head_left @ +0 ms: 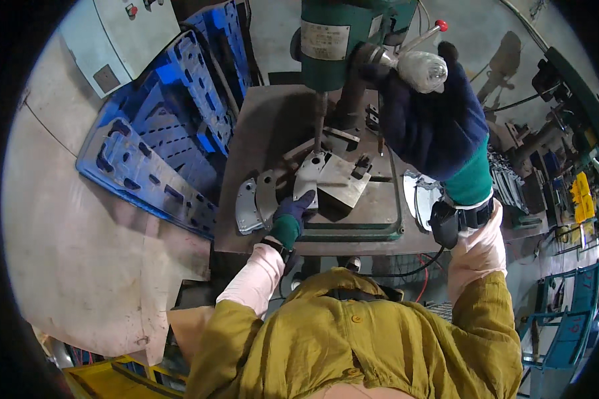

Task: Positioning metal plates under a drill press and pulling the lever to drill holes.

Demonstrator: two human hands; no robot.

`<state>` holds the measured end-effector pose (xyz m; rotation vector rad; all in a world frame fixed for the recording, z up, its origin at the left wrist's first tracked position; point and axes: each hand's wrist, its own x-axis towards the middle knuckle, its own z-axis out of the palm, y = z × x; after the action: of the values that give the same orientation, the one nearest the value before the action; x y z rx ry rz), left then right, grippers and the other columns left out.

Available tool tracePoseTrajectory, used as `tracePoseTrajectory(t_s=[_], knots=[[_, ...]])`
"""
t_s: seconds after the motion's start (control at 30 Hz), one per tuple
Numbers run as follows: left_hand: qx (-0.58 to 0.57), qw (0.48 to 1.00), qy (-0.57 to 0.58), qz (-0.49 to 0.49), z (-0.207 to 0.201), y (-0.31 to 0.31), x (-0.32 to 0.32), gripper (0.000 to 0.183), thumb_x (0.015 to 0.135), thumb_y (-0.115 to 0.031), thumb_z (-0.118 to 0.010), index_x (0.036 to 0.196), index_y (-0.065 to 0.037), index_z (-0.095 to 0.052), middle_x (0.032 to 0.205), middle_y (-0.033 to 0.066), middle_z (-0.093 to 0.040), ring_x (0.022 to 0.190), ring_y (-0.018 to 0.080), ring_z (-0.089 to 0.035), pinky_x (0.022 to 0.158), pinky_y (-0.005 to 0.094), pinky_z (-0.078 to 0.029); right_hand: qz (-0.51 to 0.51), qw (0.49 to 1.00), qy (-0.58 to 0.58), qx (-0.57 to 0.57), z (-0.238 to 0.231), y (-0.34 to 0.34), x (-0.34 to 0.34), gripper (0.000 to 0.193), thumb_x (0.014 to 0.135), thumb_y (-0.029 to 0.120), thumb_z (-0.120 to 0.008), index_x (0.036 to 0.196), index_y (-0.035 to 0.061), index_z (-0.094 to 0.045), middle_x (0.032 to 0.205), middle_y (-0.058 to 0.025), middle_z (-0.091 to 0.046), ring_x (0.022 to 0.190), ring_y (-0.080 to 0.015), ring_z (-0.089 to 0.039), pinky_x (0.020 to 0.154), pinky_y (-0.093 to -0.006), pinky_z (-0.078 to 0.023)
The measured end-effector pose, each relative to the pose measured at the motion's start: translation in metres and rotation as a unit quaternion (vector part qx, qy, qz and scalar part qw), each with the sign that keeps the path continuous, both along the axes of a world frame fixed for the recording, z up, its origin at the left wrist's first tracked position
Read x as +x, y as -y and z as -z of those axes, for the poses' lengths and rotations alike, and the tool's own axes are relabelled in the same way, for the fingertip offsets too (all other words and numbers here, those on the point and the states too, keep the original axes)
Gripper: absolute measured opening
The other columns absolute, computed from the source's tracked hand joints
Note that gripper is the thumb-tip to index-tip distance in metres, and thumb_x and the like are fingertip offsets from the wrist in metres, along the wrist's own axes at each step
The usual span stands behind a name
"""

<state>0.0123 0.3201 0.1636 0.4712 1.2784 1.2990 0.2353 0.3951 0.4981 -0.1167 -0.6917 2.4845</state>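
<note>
Seen from the head camera, the person stands at a green drill press (339, 40) whose spindle (320, 123) comes down over a grey steel table (379, 213). The left hand (294, 207), in a dark blue glove, presses flat on a light grey metal plate (311, 178) right under the spindle; the fingers lie on the plate's near edge, curled over it rather than closed round it. The right hand (432, 110), also gloved, is raised at the far right and closed round the feed lever (419, 66), by its clear knob. The plate looks stiff, heavy for its size and sharp-edged, probably slick with oil, so it is best held down by its flat face, well clear of the bit. Curved metal blanks (249, 206) lie at the table's left edge, more shiny ones (420, 193) at the right. A blue plastic pallet (166, 133) leans at the far left.
</note>
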Motion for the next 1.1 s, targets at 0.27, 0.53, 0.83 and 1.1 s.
tracePoseTrajectory(t_s=[0.27, 0.53, 0.83, 1.1], knots=[[-0.096, 0.992, 0.05, -0.067, 0.005, -0.035, 0.015, 0.039, 0.077, -0.038, -0.081, 0.091, -0.003, -0.07, 0.083, 0.0063, -0.069, 0.066, 0.0177, -0.064, 0.06, 0.0312, -0.053, -0.043, 0.998, 0.028, -0.046, -0.004, -0.021, -0.011, 0.056, 0.09, 0.05, -0.061, 0.124, 0.0067, -0.06, 0.109, -0.0055, -0.068, 0.097, -0.0199, -0.064, 0.076, -0.0287, -0.053], [-0.015, 1.0, 0.019, -0.002, 0.016, -0.037, 0.002, 0.029, 0.084, -0.027, -0.076, 0.107, -0.013, -0.066, 0.111, 0.0039, -0.065, 0.08, 0.0189, -0.065, 0.061, 0.0308, -0.056, -0.02, 0.997, 0.015, -0.071, 0.005, -0.025, -0.008, 0.048, 0.089, 0.038, -0.066, 0.118, 0.0, -0.061, 0.103, -0.0085, -0.069, 0.095, -0.0193, -0.065, 0.08, -0.0293, -0.056], [-0.067, 0.996, 0.046, -0.041, 0.023, -0.033, -0.007, 0.035, 0.079, -0.032, -0.081, 0.098, -0.005, -0.068, 0.097, 0.0086, -0.068, 0.07, 0.0186, -0.066, 0.058, 0.0297, -0.056, 0.073, 0.992, 0.098, -0.019, 0.047, 0.019, -0.022, 0.042, 0.094, 0.019, -0.057, 0.129, -0.0044, -0.052, 0.101, -0.0128, -0.066, 0.094, -0.0239, -0.066, 0.085, -0.0366, -0.055], [-0.064, 0.996, 0.005, -0.065, -0.027, -0.023, 0.014, 0.041, 0.078, -0.032, -0.08, 0.102, -0.001, -0.067, 0.095, 0.0098, -0.068, 0.073, 0.0192, -0.067, 0.062, 0.0298, -0.057, 0.217, 0.867, 0.303, 0.33, 0.127, -0.013, -0.018, 0.033, 0.084, 0.008, -0.061, 0.114, -0.0061, -0.062, 0.089, -0.0124, -0.065, 0.074, -0.0232, -0.064, 0.07, -0.0361, -0.053]])
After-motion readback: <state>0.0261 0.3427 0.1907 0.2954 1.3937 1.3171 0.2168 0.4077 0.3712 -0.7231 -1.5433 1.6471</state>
